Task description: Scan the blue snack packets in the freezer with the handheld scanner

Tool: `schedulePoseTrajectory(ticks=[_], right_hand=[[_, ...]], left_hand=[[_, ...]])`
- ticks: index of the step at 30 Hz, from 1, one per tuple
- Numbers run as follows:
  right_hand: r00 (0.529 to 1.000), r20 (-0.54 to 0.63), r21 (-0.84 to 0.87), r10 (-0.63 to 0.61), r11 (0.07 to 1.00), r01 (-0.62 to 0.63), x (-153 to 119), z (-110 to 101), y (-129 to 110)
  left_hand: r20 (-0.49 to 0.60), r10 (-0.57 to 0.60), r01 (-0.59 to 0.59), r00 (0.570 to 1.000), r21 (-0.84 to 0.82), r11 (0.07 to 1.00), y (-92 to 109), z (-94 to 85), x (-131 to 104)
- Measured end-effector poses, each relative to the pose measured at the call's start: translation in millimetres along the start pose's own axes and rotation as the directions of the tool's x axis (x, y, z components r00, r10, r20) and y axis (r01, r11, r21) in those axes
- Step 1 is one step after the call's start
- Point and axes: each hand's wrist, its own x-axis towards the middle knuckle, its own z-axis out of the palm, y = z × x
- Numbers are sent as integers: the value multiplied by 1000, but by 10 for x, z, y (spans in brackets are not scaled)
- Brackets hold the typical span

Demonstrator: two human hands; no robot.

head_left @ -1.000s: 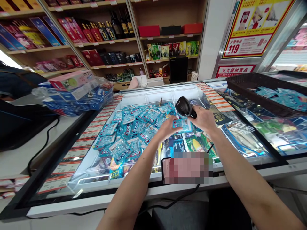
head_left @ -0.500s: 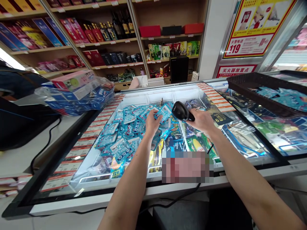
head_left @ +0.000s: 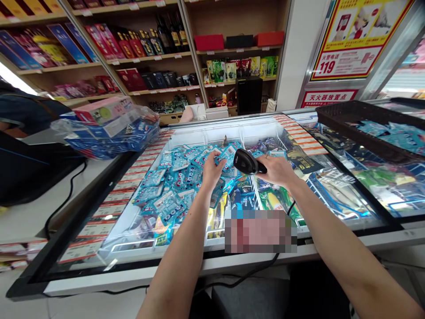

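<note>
My left hand (head_left: pixel 211 170) pinches the edge of a light blue packet (head_left: pixel 229 153), whose barcode side faces up. In my right hand (head_left: pixel 277 169) is a black handheld barcode scanner (head_left: pixel 245 161). Its head points left, close beside the packet. A cable hangs below my right hand. Many similar blue packets (head_left: pixel 169 206) lie loosely piled to the left of my left hand, over the glass-topped chest freezer (head_left: pixel 83 288). Another bit of blue packet (head_left: pixel 277 153) shows just behind my right hand; whether the hand touches it, I cannot tell.
A dark brown basket (head_left: pixel 335 113) with more blue packets stands on the right. Plastic-wrapped boxes (head_left: pixel 109 133) sit at the left, near a person's dark sleeve (head_left: pixel 26 108). Shelves of bottles and boxes (head_left: pixel 152 91) line the back. A blurred patch covers the freezer's front edge.
The scanner and my right hand have shifted slightly left and down, bringing the scanner's head closer to the packet. My left hand keeps its pinch on the packet.
</note>
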Motion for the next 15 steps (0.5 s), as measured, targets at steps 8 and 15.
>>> schedulePoseTrajectory(ticks=[8,15], right_hand=[[1000,-19,7,-2,1000,2,3,-1,10],[1000,-18,5,4,1000,-3,0,-8,8]], left_hand=[[-10,12,-11,1000,62,998,-30,7,1],[-20,21,-19,1000,67,998,-24,13,0]])
